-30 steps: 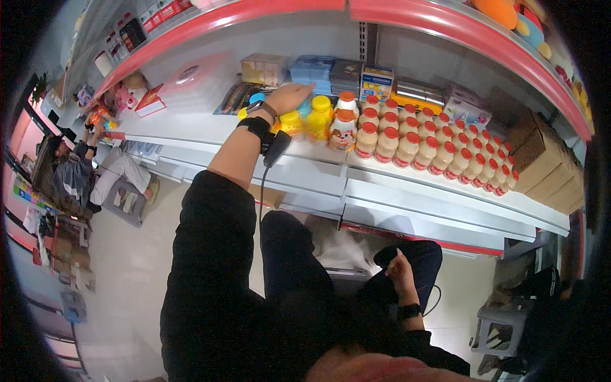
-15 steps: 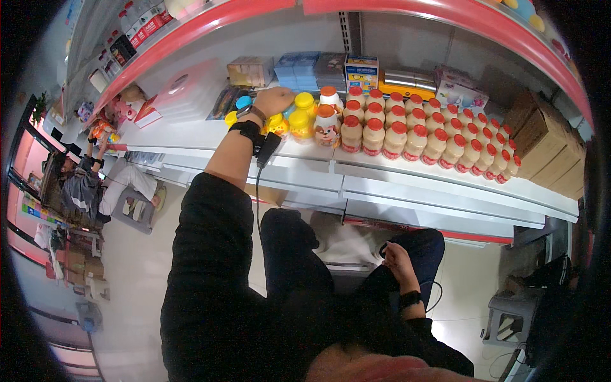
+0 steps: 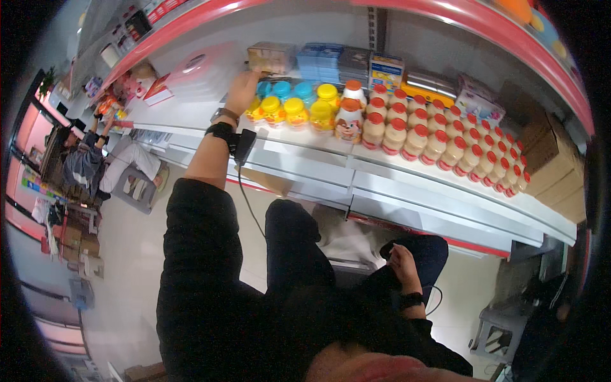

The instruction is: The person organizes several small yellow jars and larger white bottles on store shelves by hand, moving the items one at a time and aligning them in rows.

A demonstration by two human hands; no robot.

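My left hand [image 3: 242, 92] reaches to the shelf at the left end of the bottle rows, beside a blue-capped bottle [image 3: 263, 89]. Its fingertips are blurred and partly turned away, so I cannot make out a grip. Close to it stand yellow-capped bottles [image 3: 296, 113] and more blue-capped bottles [image 3: 304, 93]. Two white bottles with orange-red caps and a cartoon print [image 3: 349, 122] come after them. Low over my right knee, my right hand [image 3: 403, 262] is closed, its fingers curled near a small dark thing I cannot name.
Several rows of red-capped beige drink bottles [image 3: 415, 143] fill the right of the shelf [image 3: 305, 137]. Boxes and blue packs [image 3: 319, 60] stand behind; brown cartons [image 3: 552, 156] are at the right end. A red-edged upper shelf [image 3: 210, 19] overhangs. Another person [image 3: 83, 167] sits far left.
My left hand has moved left, from above the bottles to their left end, uncovering the blue caps. The view has shifted slightly. My right hand stays over the knee.
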